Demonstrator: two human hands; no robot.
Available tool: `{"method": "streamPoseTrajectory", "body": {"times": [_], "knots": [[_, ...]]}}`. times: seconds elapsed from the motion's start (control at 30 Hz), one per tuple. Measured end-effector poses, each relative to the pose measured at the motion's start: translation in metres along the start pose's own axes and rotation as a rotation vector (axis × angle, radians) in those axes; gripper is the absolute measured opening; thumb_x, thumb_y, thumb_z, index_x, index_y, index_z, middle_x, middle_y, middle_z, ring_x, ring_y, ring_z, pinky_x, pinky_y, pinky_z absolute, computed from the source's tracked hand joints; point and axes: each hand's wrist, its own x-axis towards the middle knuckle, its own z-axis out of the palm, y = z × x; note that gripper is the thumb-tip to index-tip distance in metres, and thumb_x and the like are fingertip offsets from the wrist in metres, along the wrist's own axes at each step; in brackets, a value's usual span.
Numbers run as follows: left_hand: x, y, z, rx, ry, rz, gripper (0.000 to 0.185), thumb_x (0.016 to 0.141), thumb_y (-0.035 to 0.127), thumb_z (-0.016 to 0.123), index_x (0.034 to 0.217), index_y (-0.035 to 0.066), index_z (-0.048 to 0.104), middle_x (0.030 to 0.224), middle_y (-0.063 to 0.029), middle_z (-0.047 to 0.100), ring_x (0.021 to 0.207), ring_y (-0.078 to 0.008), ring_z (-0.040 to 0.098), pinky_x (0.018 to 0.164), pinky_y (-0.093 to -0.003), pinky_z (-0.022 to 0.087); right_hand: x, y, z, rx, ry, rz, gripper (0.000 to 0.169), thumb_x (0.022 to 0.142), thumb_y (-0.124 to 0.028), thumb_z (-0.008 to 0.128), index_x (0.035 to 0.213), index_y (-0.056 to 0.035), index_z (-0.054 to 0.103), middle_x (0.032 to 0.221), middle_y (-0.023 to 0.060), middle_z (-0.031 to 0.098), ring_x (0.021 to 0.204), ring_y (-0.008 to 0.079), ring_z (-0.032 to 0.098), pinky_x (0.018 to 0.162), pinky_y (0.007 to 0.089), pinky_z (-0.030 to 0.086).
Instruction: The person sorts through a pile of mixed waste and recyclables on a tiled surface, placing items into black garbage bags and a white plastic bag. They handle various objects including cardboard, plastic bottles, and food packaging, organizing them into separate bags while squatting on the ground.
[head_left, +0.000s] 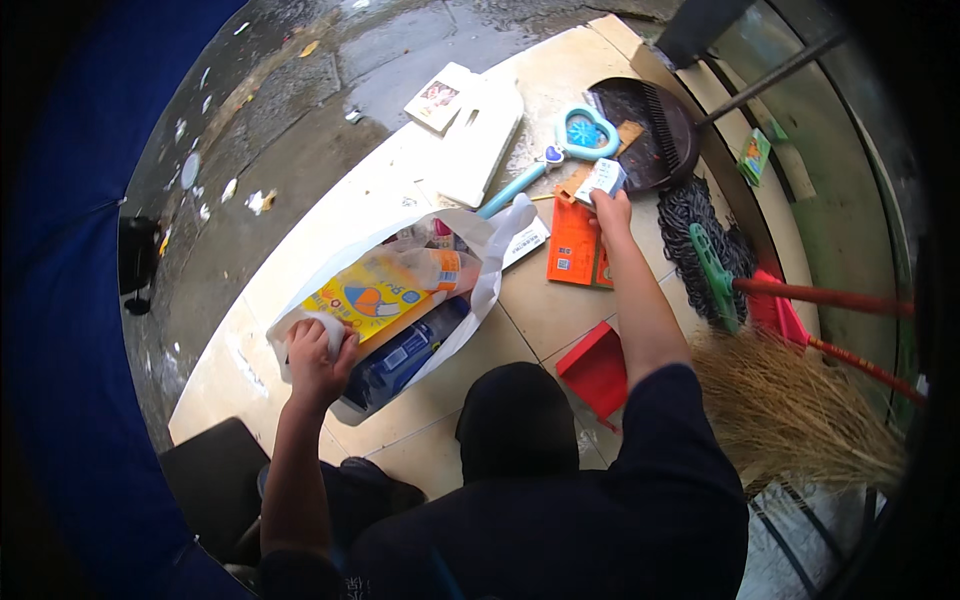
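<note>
My left hand (316, 358) grips the near-left rim of a white plastic bag (491, 277), which lies open on the tiles. Inside it are a yellow package (367, 296), a clear plastic bottle with an orange label (444, 268) and a dark blue package (412, 345). In my right hand (613, 214) is a small white and blue box (602, 178), held above an orange box (571, 244). Just beyond that hand, a light blue heart-shaped toy wand (517, 187) lies partly against a black dustpan (645, 135). A red box (598, 367) rests on the tiles nearer my body.
A white board (480, 142) and a small picture box (439, 96) lie near the step's far edge, beside wet, littered pavement (300, 135). Along the right stand a dark mop head (675, 232), a green-headed tool (712, 274), a pink dustpan (780, 307) and a straw broom (795, 405).
</note>
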Motion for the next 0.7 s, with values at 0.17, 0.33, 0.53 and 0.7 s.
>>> {"method": "streamPoseTrajectory", "body": {"times": [0.17,0.33,0.53,0.7], "knots": [[-0.007,0.001,-0.003,0.038,-0.085,-0.054,0.016,0.078,0.02,0.062,0.086,0.007,0.064,0.086,-0.0116,0.06,0.091,-0.0297,0.054,0.086,-0.043,0.037,-0.122,-0.099,-0.001,0.309,-0.502,-0.634,0.036,0.08,-0.008,0.061,0.113,-0.0014,0.049,0.1,0.0054,0.061,0.077,0.0135,0.061,0.067,0.0271,0.049],[-0.002,0.006,-0.015,-0.301,-0.048,-0.225,0.058,0.074,0.009,0.067,0.128,0.011,0.046,0.119,-0.0179,0.052,0.111,-0.035,0.047,0.099,-0.04,0.032,-0.23,-0.168,0.056,-0.345,-0.863,-1.426,0.044,0.069,-0.002,0.063,0.112,-0.006,0.053,0.087,0.0092,0.059,0.071,0.0229,0.061,0.065,0.0325,0.05],[0.007,0.015,-0.007,0.05,-0.192,-0.049,0.062,0.077,0.039,0.064,0.13,0.014,0.045,0.133,-0.0151,0.044,0.12,-0.0355,0.044,0.099,-0.0512,0.026,-0.273,-0.092,0.163,-1.195,-1.097,-1.133,0.03,0.077,-0.018,0.063,0.103,-0.0041,0.056,0.092,0.0187,0.06,0.092,0.0313,0.06,0.076,0.036,0.05],[-0.012,-0.003,0.013,0.116,-0.218,-0.085,0.053,0.077,0.037,0.064,0.124,0.015,0.053,0.136,-0.0114,0.042,0.122,-0.0328,0.043,0.1,-0.0509,0.025,-0.224,-0.145,0.092,-0.329,-1.406,-0.705,0.045,0.084,-0.024,0.062,0.125,-0.0102,0.051,0.101,0.0138,0.062,0.088,0.0196,0.062,0.072,0.0308,0.051]]}}
